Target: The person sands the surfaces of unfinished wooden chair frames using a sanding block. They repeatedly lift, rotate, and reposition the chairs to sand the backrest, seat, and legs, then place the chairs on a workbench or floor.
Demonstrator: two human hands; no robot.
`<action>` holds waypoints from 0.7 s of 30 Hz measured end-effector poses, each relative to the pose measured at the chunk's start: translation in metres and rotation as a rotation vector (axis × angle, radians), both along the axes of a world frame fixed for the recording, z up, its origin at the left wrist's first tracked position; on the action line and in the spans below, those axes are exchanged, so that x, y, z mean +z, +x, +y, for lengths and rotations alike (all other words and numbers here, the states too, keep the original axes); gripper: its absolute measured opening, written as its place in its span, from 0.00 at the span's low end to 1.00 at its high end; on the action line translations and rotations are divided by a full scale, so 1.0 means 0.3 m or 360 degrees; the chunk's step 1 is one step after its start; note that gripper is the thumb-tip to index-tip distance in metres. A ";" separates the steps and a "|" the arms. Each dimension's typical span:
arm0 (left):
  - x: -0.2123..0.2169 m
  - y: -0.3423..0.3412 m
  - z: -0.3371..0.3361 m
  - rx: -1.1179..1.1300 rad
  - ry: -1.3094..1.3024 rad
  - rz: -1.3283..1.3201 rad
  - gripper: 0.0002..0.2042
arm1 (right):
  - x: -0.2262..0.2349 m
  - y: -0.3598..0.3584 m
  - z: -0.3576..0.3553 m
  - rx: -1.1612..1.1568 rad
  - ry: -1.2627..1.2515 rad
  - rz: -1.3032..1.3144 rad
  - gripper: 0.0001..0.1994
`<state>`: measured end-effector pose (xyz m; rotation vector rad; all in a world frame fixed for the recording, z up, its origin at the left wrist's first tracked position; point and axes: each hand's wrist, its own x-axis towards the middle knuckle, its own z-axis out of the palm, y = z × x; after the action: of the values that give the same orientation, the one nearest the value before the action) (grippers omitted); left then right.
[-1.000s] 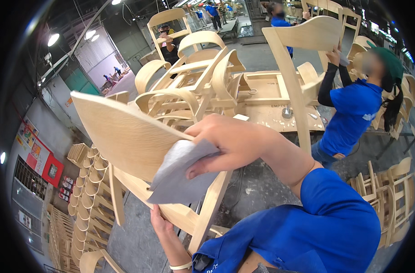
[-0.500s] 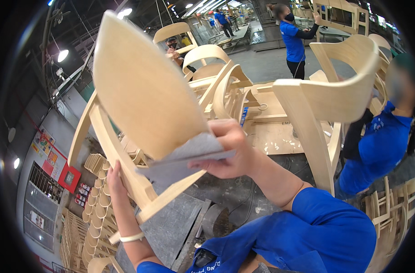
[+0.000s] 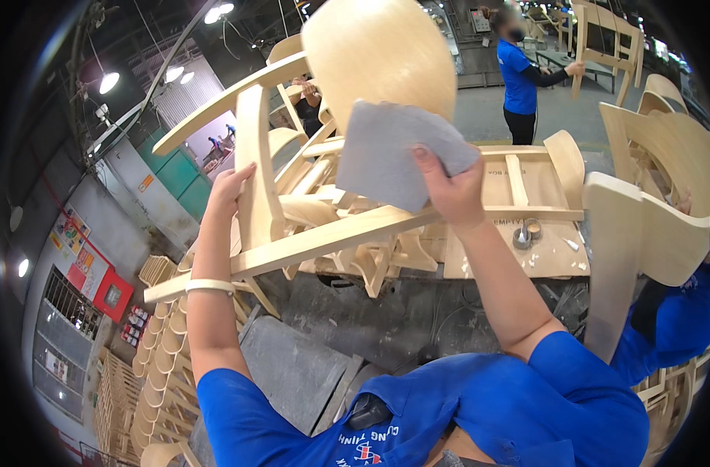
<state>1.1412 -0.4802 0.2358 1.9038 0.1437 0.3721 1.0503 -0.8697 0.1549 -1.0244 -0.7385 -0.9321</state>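
Observation:
A pale wooden chair is held up in front of me, tilted, its curved seat at the top and a long rail slanting across below. My left hand is closed around the edge of a chair leg. A grey sheet of sandpaper is pinched in my right hand, thumb on its near face. The sheet overlaps the seat's lower part; whether it touches the wood I cannot tell.
Wooden chair parts lie on a board-topped bench ahead, with small round tins on it. Another chair and a co-worker in blue are close at right. Stacked curved parts line the lower left. Farther back, a person handles a frame.
The chair has turned and shifted right, so its seat now shows broad instead of narrow. My right hand has moved up and right with the sandpaper. My left hand has risen, still on the chair.

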 end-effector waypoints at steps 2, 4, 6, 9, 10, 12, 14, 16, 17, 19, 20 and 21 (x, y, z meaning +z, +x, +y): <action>0.013 0.155 -0.021 -0.0102 0.0060 0.0007 0.22 | -0.003 0.052 -0.005 -0.0087 0.0025 0.0042 0.11; 0.025 0.310 -0.045 -0.0263 0.0052 0.0040 0.23 | -0.001 0.110 0.000 -0.0179 0.0031 0.0034 0.12; 0.028 0.458 -0.074 -0.0500 0.0188 0.0014 0.20 | -0.001 0.165 0.014 -0.0328 0.0087 0.0084 0.12; 0.019 0.664 -0.151 -0.0509 0.0327 0.0217 0.21 | 0.000 0.238 0.034 -0.0486 0.0116 0.0156 0.12; 0.011 0.722 -0.178 -0.0501 0.0433 0.0238 0.21 | 0.003 0.261 0.039 -0.0566 0.0137 0.0176 0.12; -0.024 0.817 -0.232 -0.0662 0.0384 0.0235 0.21 | 0.010 0.304 0.048 -0.0628 0.0098 0.0262 0.12; -0.046 0.894 -0.265 -0.0625 0.0680 0.0248 0.22 | 0.018 0.343 0.061 -0.0682 0.0084 0.0367 0.13; -0.083 0.951 -0.271 -0.0776 0.0682 0.0234 0.23 | 0.023 0.380 0.085 -0.0723 0.0052 0.0390 0.13; -0.099 0.978 -0.270 -0.0808 0.0626 0.0289 0.23 | 0.025 0.398 0.100 -0.0710 0.0046 0.0381 0.13; -0.133 1.034 -0.260 -0.0852 0.0471 0.0406 0.23 | 0.028 0.435 0.135 -0.0725 0.0013 0.0463 0.13; -0.149 1.063 -0.251 -0.0852 0.0394 0.0475 0.23 | 0.029 0.456 0.152 -0.0698 0.0016 0.0467 0.13; -0.164 1.092 -0.244 -0.0845 0.0317 0.0560 0.23 | 0.031 0.478 0.167 -0.0730 -0.0008 0.0492 0.13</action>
<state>1.4688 -0.5533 0.1865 2.1009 -0.1735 -0.3194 1.1937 -0.8195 0.1642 -1.3365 -0.2479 -1.1258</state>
